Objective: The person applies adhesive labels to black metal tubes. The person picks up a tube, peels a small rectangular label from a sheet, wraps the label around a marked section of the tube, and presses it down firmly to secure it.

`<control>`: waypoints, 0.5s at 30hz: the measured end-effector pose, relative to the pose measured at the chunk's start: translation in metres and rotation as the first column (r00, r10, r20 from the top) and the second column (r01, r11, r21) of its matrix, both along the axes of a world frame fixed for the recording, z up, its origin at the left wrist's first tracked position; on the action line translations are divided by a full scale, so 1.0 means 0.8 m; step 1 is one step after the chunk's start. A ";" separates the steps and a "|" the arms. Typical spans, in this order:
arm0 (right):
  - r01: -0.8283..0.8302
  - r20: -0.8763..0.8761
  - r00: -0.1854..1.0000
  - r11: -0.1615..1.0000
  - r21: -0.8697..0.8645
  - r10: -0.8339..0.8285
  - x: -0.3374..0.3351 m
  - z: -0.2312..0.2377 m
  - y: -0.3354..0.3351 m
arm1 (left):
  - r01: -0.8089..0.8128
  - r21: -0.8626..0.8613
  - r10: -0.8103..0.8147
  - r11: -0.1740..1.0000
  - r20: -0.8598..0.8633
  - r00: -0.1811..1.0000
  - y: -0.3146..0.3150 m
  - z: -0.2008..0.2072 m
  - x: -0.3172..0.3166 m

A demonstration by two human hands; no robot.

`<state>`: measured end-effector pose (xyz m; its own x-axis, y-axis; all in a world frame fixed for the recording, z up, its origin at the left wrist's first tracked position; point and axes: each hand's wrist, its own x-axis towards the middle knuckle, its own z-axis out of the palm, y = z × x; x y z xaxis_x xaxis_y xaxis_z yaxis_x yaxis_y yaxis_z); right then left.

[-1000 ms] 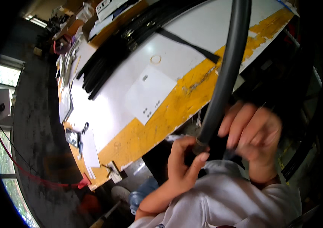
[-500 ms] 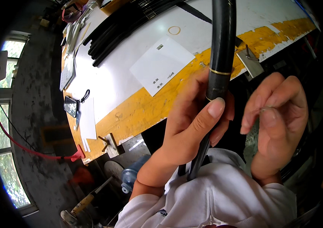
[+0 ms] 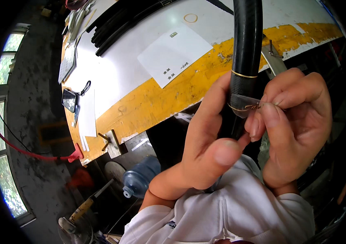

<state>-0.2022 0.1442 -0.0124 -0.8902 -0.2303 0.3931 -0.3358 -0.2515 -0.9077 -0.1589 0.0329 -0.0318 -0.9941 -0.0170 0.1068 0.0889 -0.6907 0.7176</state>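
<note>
The thick black rubber hose [image 3: 246,44] ran nearly upright through the middle of the view, its long axis pointing from the far worktop edge down toward the person's chest, with its lower end hidden behind the two hands. The left hand [image 3: 205,150] was wrapped around the hose from the left side, fingers [image 3: 215,99] curled behind it and the thumb standing free in front, so the hose was held firmly just below a thin yellow band [image 3: 244,74] that ringed it. The right hand [image 3: 295,126] came in from the right, its thumb and forefinger pinched closed on a small clear strip of tape or label [image 3: 248,106] that lay against the hose's right flank, just under the band; the remaining fingers were folded loosely above. The strip therefore lay directly left of the right fingertips and touched the hose, with the right hand the nearer of the two to it. Beyond, the white and yellow-edged worktop [image 3: 148,105] carried a white paper sheet [image 3: 175,53], a bundle of black hoses [image 3: 120,20] at the far left, and black-handled scissors [image 3: 84,87] near its left edge. A blue water bottle [image 3: 140,179] stood on the floor below.
</note>
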 end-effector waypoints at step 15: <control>0.182 -0.060 0.981 0.983 -0.007 -0.182 0.018 -0.017 -0.014 | -0.007 -0.286 0.019 0.958 0.039 0.999 -0.007 0.001 0.010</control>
<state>-0.1880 0.1331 -0.0262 -0.8920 -0.0657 0.4472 -0.4300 -0.1822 -0.8843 -0.1510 0.0271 -0.0308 -0.9976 -0.0043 0.0684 0.0629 -0.4551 0.8882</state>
